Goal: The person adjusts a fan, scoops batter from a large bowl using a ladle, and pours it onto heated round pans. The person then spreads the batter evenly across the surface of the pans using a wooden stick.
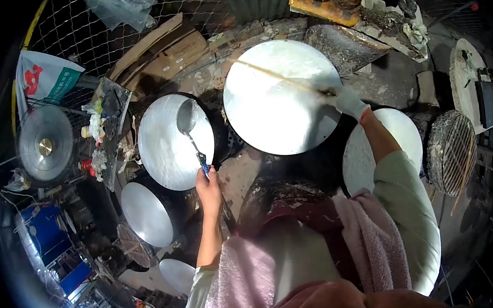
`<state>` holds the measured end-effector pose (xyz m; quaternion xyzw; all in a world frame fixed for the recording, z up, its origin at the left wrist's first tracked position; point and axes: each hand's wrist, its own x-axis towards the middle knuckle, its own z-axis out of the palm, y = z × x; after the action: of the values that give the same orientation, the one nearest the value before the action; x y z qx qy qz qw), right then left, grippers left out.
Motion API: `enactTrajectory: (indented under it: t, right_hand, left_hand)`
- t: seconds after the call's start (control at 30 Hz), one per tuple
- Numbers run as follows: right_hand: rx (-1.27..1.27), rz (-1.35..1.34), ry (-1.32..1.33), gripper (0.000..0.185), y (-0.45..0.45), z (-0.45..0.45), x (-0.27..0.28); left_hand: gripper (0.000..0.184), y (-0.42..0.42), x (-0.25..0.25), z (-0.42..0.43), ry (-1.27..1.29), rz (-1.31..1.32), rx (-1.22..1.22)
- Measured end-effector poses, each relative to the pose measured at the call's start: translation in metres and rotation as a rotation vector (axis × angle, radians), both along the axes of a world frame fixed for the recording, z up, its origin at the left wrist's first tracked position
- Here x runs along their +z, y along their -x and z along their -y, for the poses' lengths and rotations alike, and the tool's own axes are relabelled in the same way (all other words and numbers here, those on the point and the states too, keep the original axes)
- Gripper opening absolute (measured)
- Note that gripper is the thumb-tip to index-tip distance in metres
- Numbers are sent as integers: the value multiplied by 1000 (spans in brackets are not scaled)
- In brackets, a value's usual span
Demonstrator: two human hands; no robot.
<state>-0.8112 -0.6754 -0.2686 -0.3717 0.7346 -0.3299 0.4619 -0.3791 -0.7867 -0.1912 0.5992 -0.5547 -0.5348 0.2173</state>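
Note:
My bare left hand (207, 183) is wrapped round the dark and blue handle of a metal ladle (187, 117), whose bowl rests over the round pale pan (162, 143) at the left. My right hand (349, 100), in a whitish glove with an orange cuff, is closed at the right edge of the large round pale pan (276, 93) in the middle. From it a long thin stick (275, 75) runs up and left across that pan. The glove hides part of the stick's end, which looks dark and frayed.
Smaller round pale surfaces lie at the lower left (146, 214) and right (393, 142). A round grill rack (452, 152) stands at the far right. Behind are cardboard (164, 59), a yellow tray (298, 2) with a jar, and wire mesh. A fan (45, 145) is at the left.

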Motion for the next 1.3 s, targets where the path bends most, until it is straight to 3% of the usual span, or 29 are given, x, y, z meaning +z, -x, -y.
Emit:
enactTrajectory:
  t: [0.07,0.1,0.2,0.23,0.27,0.33,0.43,0.53,0.67,0.8,0.83,0.93,0.97,1.07,1.1,1.17,1.2,1.27,1.3]
  right_hand:
    - [156,36,-153,38,-8,-6,-16]
    - [73,313,-156,41,-12,-19,-31]
    - [68,303,56,41,-14,-46,-25]
    - [118,346,-1,42,1,-44,-26]
    - [158,205,-50,44,10,-34,-19]
    - [89,-148,125,44,17,-10,-2]
    - [171,-40,82,39,33,19,-57]
    - [286,90,-126,37,1,1,-43]
    - [213,243,11,42,1,-46,-39]
    - [35,50,39,38,22,-37,-43]
    - [34,-101,95,35,12,-26,-20]
    - [234,-68,152,32,-8,-2,-6]
    - [233,11,25,30,-16,0,-5]
    - [218,155,-10,40,-27,-25,-16]
    - [231,184,-21,41,-26,-38,-43]
    - [203,126,-77,44,-34,-68,-39]
    - [185,97,-105,46,-45,-84,-34]
    - [-12,330,-428,51,-73,-99,40]
    - [-33,304,-49,52,-84,-130,-8]
  left_hand:
    - [14,-6,-4,0,-23,-47,11]
    - [14,-9,-5,-2,-35,-73,18]
    - [14,-14,-8,-4,-16,-26,21]
    - [14,-15,-10,-3,-1,0,9]
    - [15,-17,-13,-1,15,28,-2]
    - [15,-22,-24,6,42,69,-26]
    - [17,-19,-40,22,42,67,-31]
    - [18,-13,-57,41,112,161,-92]
    - [20,13,-75,59,366,370,-260]
    - [20,33,-71,66,471,532,-482]
    - [19,36,-69,66,484,591,-523]
    - [17,30,-59,57,616,677,-635]
    - [17,21,-55,54,655,694,-674]
    - [16,-14,-45,37,695,729,-785]
    - [16,-25,-42,28,696,734,-822]
    - [15,-45,-43,7,655,746,-872]
    - [15,-54,-45,-3,636,750,-900]
    - [13,-59,-39,-24,618,681,-947]
    - [18,-60,-39,-31,474,670,-960]
